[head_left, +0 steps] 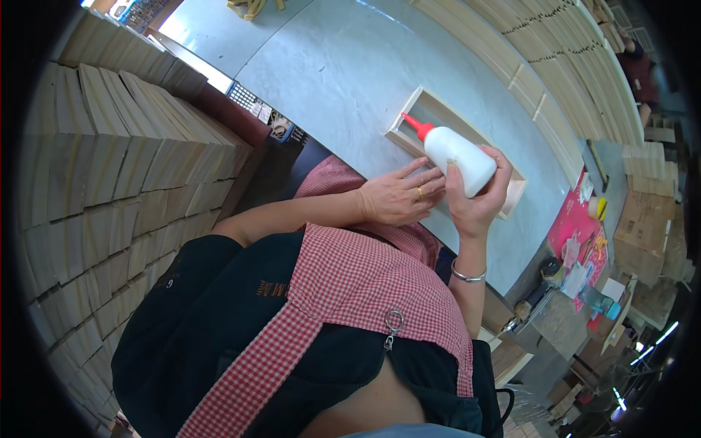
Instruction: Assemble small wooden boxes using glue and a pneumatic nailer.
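Observation:
In my right hand (479, 207) is a white squeeze bottle (460, 159) with a red nozzle, gripped round its body and tilted. The nozzle tip (406, 115) is at the left end of a shallow rectangular wooden frame (511, 193) lying on the table; I cannot tell whether it touches the wood. Partly behind the bottle, the frame's near side is hidden. My left hand (394, 197), with a ring on one finger, stretches its fingers out by the frame's near side, at the table edge. Whether those fingertips press on the frame is unclear.
The pale grey tabletop (328, 95) bears long rows of wooden strips (562, 66) at the far right. Tall stacks of wooden pieces (95, 146) stand to my left. At right are a red-covered surface (566, 226), a yellow tape roll (596, 209) and a cardboard box (642, 226).

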`<state>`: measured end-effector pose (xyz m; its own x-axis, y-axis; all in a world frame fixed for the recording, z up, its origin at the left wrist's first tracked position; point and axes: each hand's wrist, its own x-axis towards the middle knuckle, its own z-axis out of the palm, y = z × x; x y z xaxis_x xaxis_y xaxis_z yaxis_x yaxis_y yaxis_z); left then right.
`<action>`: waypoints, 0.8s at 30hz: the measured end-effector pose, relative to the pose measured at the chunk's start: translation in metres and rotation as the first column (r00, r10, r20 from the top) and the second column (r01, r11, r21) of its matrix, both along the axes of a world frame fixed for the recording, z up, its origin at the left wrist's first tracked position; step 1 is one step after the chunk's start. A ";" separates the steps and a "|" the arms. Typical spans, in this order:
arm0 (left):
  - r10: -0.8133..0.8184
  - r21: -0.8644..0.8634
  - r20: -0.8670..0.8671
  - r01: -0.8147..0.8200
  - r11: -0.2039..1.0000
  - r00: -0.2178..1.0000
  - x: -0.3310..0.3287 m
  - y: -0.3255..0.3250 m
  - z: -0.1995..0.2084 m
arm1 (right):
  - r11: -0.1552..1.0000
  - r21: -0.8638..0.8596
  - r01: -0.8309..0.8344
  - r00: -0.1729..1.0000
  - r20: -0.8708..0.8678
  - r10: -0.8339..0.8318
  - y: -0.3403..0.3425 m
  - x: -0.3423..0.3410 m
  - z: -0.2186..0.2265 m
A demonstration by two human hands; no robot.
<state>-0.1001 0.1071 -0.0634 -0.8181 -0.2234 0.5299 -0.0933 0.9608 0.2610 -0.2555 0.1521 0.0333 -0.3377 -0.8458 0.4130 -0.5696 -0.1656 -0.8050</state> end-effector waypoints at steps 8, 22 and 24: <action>0.016 -0.038 -0.005 -0.016 0.999 1.000 0.000 0.000 0.003 | 0.992 -0.091 0.090 0.984 -0.144 -0.102 -0.030 -0.013 -0.003; 0.026 -0.001 0.043 -0.026 1.000 0.999 -0.001 0.000 0.005 | 0.966 -0.091 0.241 0.934 -0.249 -0.257 0.009 -0.049 0.006; 0.017 0.001 0.040 -0.017 1.000 0.999 -0.002 0.001 0.005 | 0.957 -0.094 0.275 0.920 -0.263 -0.291 0.023 -0.056 0.008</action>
<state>-0.1019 0.1083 -0.0583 -0.8345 -0.2379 0.4969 -0.1197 0.9587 0.2581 -0.3115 0.1746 0.0412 -0.4281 -0.7051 0.5653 -0.7945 -0.0043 -0.6072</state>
